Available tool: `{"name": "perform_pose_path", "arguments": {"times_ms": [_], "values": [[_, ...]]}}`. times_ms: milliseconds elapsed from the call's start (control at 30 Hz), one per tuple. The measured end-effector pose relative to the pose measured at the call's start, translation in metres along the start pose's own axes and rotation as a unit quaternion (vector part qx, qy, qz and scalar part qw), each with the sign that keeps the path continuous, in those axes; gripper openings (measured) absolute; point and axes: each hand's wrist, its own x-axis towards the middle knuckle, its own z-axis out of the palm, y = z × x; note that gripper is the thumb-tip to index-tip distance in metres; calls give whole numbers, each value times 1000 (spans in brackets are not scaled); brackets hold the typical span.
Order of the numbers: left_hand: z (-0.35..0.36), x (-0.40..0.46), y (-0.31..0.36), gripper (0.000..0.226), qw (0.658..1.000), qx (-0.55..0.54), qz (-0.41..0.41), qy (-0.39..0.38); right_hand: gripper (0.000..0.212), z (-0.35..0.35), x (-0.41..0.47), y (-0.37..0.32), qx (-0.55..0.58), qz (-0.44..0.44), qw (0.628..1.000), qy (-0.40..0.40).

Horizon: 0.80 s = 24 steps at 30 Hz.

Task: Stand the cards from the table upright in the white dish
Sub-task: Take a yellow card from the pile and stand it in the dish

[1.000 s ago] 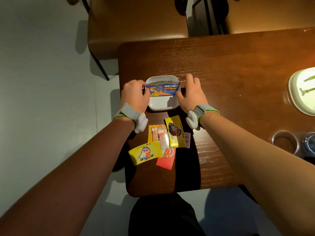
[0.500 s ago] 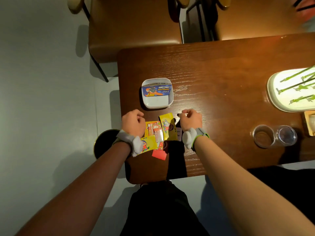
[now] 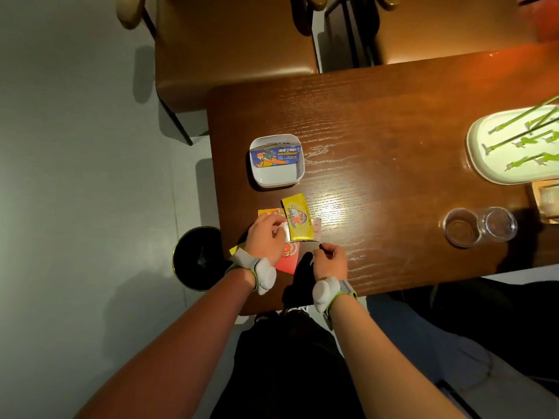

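The white dish [image 3: 276,178] sits on the table's left part, with a blue card [image 3: 276,155] standing upright against its far wall. Nearer me lies a loose pile: a yellow card [image 3: 298,217] on top, an orange card [image 3: 269,212], a red card [image 3: 289,260] and a pale card [image 3: 316,229]. My left hand [image 3: 266,238] rests on the pile's left side, fingers curled onto a greyish card; its grip is hidden. My right hand [image 3: 329,263] pinches thumb and finger at the pile's near right corner, on a thin card edge.
The dark wooden table [image 3: 393,131] ends close to me and at the left. A black round bin [image 3: 198,258] stands on the floor to the left. Two glasses [image 3: 478,226] and a white oval tray [image 3: 511,146] with green sticks are at right. Chairs stand beyond.
Both hands left the dish after setting the blue card upright in it. They drew back to the pile of cards and now work at its near edge.
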Motion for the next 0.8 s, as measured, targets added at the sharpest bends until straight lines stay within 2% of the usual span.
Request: {"name": "perform_pose_path", "arguments": {"times_ms": [100,200,433,567,700,800], "values": [[-1,13,4,29,997,46,57,-35,13,13,-4,15,55,49,997,1],[-3,28,10,38,986,113,92,-81,14,26,1,34,75,62,995,-27],[-7,60,28,56,954,235,85,-165,19,32,-7,22,195,113,974,-16],[-11,63,43,78,943,252,88,-197,8,28,-3,13,242,128,962,-16],[-2,64,43,61,945,252,72,-194,15,28,3,7,236,125,964,-19],[2,62,40,62,956,234,50,-172,15,26,5,7,208,96,973,-36]]}}
